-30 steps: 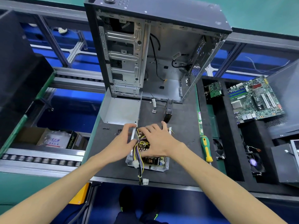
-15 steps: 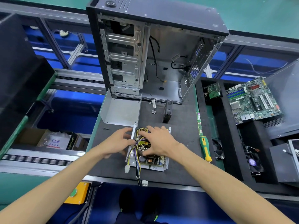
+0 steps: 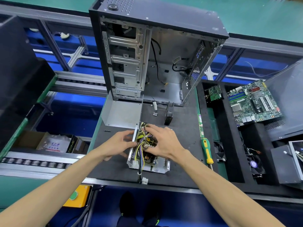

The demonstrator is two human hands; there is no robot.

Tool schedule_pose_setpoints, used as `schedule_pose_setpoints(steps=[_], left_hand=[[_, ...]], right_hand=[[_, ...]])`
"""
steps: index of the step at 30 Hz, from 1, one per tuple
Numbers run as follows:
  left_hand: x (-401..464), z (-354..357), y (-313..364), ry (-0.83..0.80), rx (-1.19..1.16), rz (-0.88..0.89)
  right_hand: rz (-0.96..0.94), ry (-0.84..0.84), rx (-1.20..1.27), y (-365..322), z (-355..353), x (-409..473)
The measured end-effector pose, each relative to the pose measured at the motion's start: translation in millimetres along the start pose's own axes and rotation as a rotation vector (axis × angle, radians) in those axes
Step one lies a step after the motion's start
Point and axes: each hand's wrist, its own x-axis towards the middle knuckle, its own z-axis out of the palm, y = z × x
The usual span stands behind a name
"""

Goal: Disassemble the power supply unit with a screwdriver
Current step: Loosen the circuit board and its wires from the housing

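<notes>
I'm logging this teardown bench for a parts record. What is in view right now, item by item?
power supply unit: one, open silver tray with board and coloured wires, centre of the black mat
metal cover: one, grey, behind the unit
screwdriver: one, green and yellow, lying on the mat right of the unit
screws: a few, dark, on the mat left of the unit
computer case: one, black and silver, open, upright at the back
motherboard: one, green, right-hand tray
small circuit board: one, green, left of the motherboard
fan: one, black, on edge before the case
left hand: at the unit's left wall
right hand: fingers in the wires
</notes>
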Motion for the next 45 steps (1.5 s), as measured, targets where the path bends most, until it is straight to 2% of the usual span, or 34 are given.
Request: schedule_pose_setpoints(steps=[5, 7, 13, 27, 35, 45], left_hand=[[-3.7, -1.1, -6.3, -0.039, -0.026, 0.022], [-3.8, -0.4, -8.4, -0.031, -0.033, 0.029], [-1.8, -1.3, -15.1, 0.002, -0.045, 0.026], [1.6, 2.5, -30.0, 0.040, -0.038, 0.009], [3.4, 1.9, -29.6, 0.006, -0.032, 0.000], [-0.8, -0.9, -17.0, -0.018, -0.013, -0.018]], right_hand=[[-0.076, -0.168, -0.134, 1.1, 4.0, 6.1], [-0.094, -0.184, -0.155, 0.1, 5.4, 8.4], [-0.093, -0.042, -0.015, -0.9, 5.3, 3.4], [-0.065, -0.057, 0.119, 5.1, 3.5, 2.4], [0.007, 0.054, 0.204, 0.0, 8.1, -2.3], [0.005, 0.051, 0.183, 0.6, 4.4, -4.5]])
